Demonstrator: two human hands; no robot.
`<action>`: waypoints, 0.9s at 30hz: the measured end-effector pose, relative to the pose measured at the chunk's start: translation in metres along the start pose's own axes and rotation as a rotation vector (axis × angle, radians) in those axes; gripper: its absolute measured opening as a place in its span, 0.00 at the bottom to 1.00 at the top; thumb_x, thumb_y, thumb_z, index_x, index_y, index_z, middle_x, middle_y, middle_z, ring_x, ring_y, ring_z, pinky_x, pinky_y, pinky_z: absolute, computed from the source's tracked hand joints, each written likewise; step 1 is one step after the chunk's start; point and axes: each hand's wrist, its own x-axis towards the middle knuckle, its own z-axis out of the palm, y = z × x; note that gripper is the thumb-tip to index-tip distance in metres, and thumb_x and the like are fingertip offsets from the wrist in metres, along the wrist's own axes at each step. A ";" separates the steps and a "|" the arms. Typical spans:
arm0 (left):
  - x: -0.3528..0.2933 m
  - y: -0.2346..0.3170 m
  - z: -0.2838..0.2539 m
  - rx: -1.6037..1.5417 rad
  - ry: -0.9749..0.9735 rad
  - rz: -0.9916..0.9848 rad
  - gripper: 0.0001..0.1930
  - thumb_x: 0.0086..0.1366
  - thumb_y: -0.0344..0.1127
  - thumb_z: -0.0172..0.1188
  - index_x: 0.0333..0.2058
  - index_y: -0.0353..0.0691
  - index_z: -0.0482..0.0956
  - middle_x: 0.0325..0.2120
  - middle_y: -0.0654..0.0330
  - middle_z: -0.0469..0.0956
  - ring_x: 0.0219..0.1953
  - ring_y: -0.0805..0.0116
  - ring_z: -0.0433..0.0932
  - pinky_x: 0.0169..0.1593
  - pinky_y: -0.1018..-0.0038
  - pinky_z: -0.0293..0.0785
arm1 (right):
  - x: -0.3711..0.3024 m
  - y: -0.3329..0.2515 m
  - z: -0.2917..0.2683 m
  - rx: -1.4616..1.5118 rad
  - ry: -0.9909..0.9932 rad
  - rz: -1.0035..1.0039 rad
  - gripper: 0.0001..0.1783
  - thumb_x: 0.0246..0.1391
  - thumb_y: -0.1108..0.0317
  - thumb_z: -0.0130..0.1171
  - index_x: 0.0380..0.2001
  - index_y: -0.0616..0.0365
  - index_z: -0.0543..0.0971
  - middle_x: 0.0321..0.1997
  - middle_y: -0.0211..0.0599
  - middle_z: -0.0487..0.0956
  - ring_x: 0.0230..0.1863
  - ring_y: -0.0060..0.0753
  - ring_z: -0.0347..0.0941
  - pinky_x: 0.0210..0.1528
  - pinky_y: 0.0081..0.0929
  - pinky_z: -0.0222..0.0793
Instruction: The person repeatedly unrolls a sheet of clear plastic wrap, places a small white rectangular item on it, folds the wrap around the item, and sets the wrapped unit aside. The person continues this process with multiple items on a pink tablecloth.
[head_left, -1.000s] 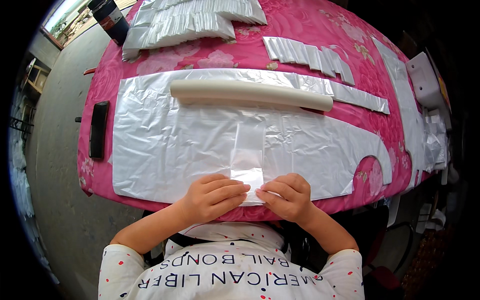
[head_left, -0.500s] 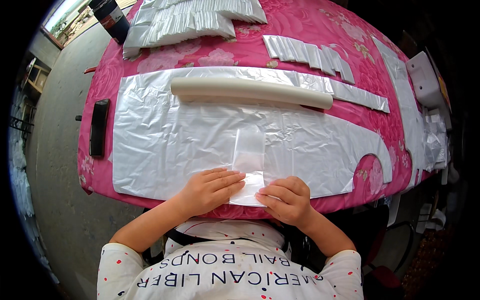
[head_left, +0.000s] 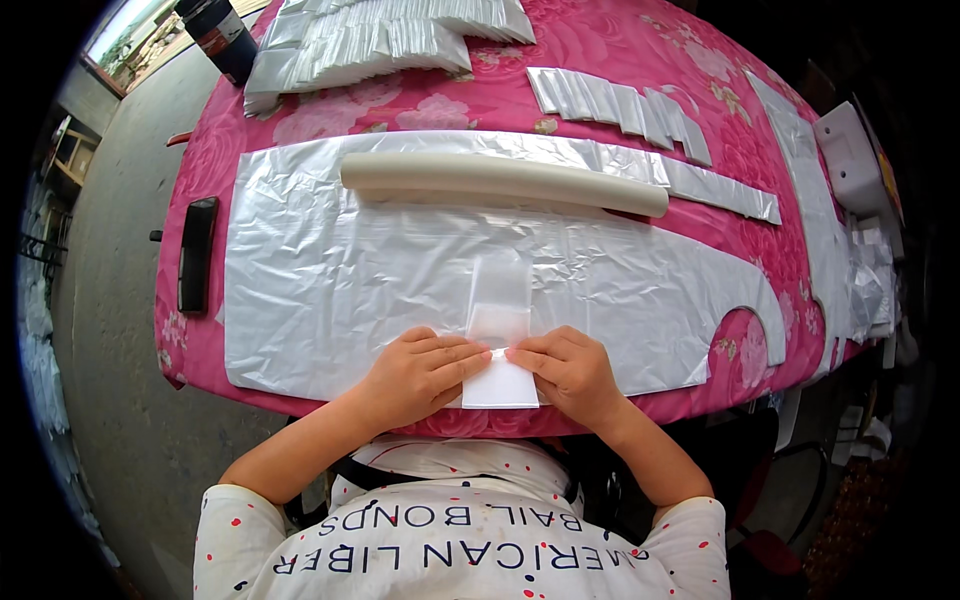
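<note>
**Contact from both sides on a folded strip (head_left: 501, 386)**

The folded strip lies at the near edge of a broad silvery plastic sheet (head_left: 320, 290), spread over a pink floral tablecloth (head_left: 600, 55). Its long axis runs near to far; the near portion is bright white, the far portion more translucent. The left hand (head_left: 425, 367) meets it from the left and the right hand (head_left: 572, 373) from the right, so that the strip runs between them and neither is clearly nearer. The fingertips of the two hands rest just beside each other along a line crossing this axis, the white portion on its near side and the translucent portion on its far side. The fingers of each hand are held together; whether either hand clamps the layers or merely presses on them cannot be told.

Beyond, a pale tube (head_left: 505, 183) lies left to right across the sheet, roughly at right angles to the strip and well apart from both hands. Farther off lies a row of small folded pieces (head_left: 615, 108) and, left of it, a larger pleated stack (head_left: 370, 55).
</note>
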 end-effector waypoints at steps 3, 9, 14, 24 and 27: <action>0.007 0.005 -0.003 -0.216 0.005 -0.240 0.20 0.51 0.27 0.58 0.46 0.38 0.73 0.36 0.58 0.79 0.35 0.64 0.79 0.35 0.71 0.72 | 0.006 0.003 -0.001 0.099 0.000 0.177 0.08 0.40 0.73 0.61 0.28 0.58 0.80 0.25 0.33 0.78 0.24 0.35 0.71 0.27 0.25 0.67; 0.029 0.006 -0.004 -0.393 0.047 -0.756 0.29 0.57 0.29 0.57 0.56 0.28 0.58 0.25 0.50 0.79 0.23 0.59 0.78 0.29 0.72 0.72 | 0.033 -0.003 -0.009 0.300 -0.137 0.742 0.17 0.54 0.60 0.53 0.19 0.63 0.77 0.12 0.39 0.74 0.14 0.31 0.70 0.21 0.26 0.63; 0.036 0.000 -0.004 -0.425 0.047 -0.830 0.33 0.57 0.29 0.58 0.59 0.27 0.53 0.21 0.54 0.78 0.20 0.65 0.76 0.28 0.75 0.71 | 0.054 0.009 -0.017 0.405 -0.379 0.937 0.19 0.55 0.59 0.53 0.19 0.65 0.77 0.16 0.32 0.75 0.18 0.20 0.74 0.22 0.19 0.65; 0.042 0.005 0.011 0.088 0.122 -0.151 0.29 0.53 0.29 0.58 0.54 0.29 0.62 0.48 0.47 0.67 0.50 0.51 0.68 0.51 0.65 0.67 | 0.064 0.020 -0.016 0.473 -0.484 1.013 0.18 0.55 0.62 0.51 0.19 0.66 0.78 0.18 0.39 0.77 0.20 0.27 0.76 0.25 0.22 0.69; 0.050 0.012 0.024 0.164 -0.046 -0.249 0.37 0.56 0.45 0.57 0.57 0.25 0.56 0.56 0.42 0.59 0.61 0.48 0.55 0.62 0.60 0.50 | 0.062 0.022 -0.014 0.504 -0.447 1.024 0.18 0.54 0.62 0.51 0.19 0.66 0.77 0.18 0.39 0.77 0.20 0.27 0.76 0.25 0.22 0.69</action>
